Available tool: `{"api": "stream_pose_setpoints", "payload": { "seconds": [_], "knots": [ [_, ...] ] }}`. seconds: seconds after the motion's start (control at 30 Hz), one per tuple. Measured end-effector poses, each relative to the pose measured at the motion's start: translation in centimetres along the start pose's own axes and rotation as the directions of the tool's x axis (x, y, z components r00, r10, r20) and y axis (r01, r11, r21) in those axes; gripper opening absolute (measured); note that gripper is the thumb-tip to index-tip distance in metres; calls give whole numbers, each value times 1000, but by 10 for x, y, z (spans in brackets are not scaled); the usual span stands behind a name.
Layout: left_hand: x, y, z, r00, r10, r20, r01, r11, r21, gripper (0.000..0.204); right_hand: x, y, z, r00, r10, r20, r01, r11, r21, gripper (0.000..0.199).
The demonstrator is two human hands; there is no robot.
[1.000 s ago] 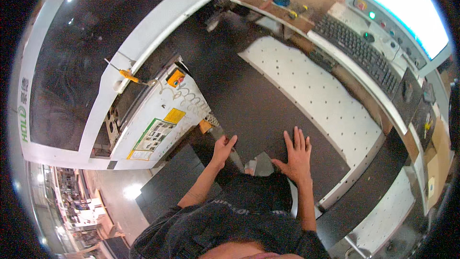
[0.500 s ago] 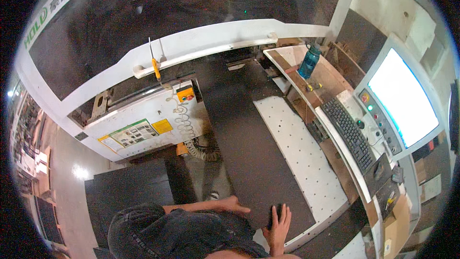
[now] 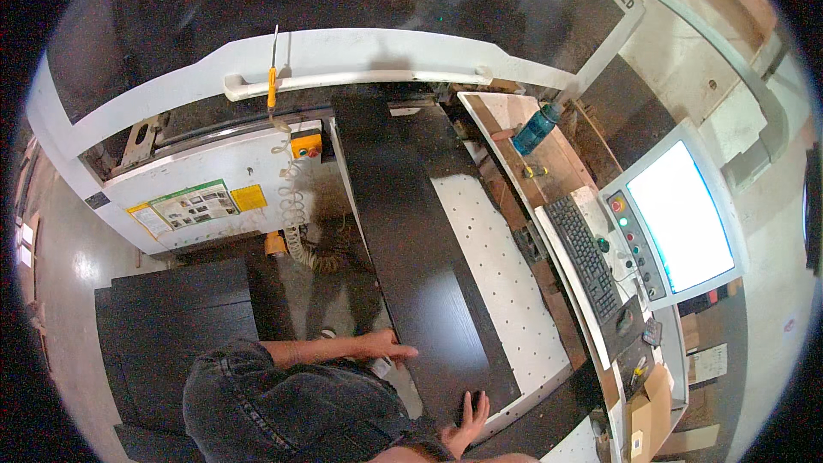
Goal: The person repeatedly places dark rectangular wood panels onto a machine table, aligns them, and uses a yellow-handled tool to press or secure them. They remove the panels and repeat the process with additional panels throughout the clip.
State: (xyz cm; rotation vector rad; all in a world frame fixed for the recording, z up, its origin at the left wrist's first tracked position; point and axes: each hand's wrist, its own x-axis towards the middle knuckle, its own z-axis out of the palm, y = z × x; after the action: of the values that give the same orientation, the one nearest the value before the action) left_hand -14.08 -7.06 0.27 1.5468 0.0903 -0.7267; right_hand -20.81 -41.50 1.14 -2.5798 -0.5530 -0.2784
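Observation:
A long dark wood-grain panel (image 3: 411, 240) lies on a white perforated machine table (image 3: 506, 283) and reaches away under the machine's hood. My left hand (image 3: 387, 348) rests on the panel's near left edge, with the fingers stretched out toward the right. Flat on the panel's near end lies my right hand (image 3: 471, 412), fingers apart. Neither hand is closed around anything. My dark-sleeved torso fills the lower edge of the view.
A stack of dark panels (image 3: 171, 326) sits low on my left. To the right stand a keyboard (image 3: 587, 257), a lit monitor (image 3: 681, 214), a button panel (image 3: 634, 244) and a blue bottle (image 3: 536, 129). A yellow-handled screwdriver (image 3: 272, 86) and a coiled hose (image 3: 296, 206) hang on the machine front.
My view has swung up toward the machine. The panel now reaches farther under the hood. Both hands stay on its near end, the left one having moved to the left edge.

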Motion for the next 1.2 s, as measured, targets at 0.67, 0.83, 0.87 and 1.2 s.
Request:
{"api": "stream_pose_setpoints", "payload": {
  "seconds": [0.67, 0.83, 0.87, 1.2],
  "knots": [
    [72, -89, -22, 993, 122, 9, -111, 933, -343, 67, -55, -24, -42, 472, 549, -690, -379, 833, 404, 14],
    [74, -41, -80, 995, 103, 9, -76, 786, -614, 102, -82, -56, -49, 337, 665, -666, -514, 723, 462, 19],
    [76, -36, -91, 996, 88, -18, -80, 783, -617, 98, -82, -60, -48, 320, 685, -654, -529, 702, 476, 20],
    [50, -7, -120, 994, 77, 81, -31, 884, -467, 105, -89, -95, -52, 98, 837, -538, -636, 468, 613, 34]
  ]
}}
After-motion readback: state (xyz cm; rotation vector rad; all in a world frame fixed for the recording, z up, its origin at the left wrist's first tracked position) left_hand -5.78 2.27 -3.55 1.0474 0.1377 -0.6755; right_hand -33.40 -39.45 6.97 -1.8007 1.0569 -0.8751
